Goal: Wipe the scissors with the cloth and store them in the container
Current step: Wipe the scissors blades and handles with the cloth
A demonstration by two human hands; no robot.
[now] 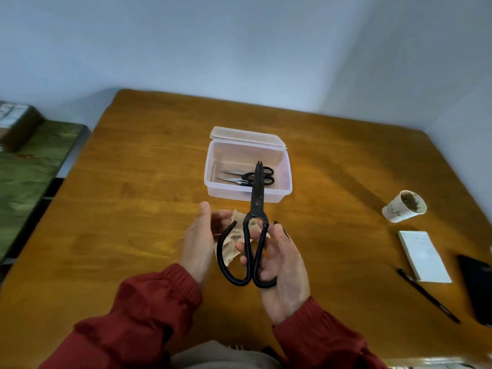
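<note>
While aloft, scissors near container rim.

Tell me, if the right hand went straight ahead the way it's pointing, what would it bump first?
Probably the clear container. The right hand grips the big black scissors, blades aimed at it; their tips overlap its opening, though depth is hard to judge.

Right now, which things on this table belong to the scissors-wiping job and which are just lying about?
Job: large scissors in right hand, cloth in left hand, open container, smaller scissors inside it.
Lying about: paper cup, notepad, pen.
</note>
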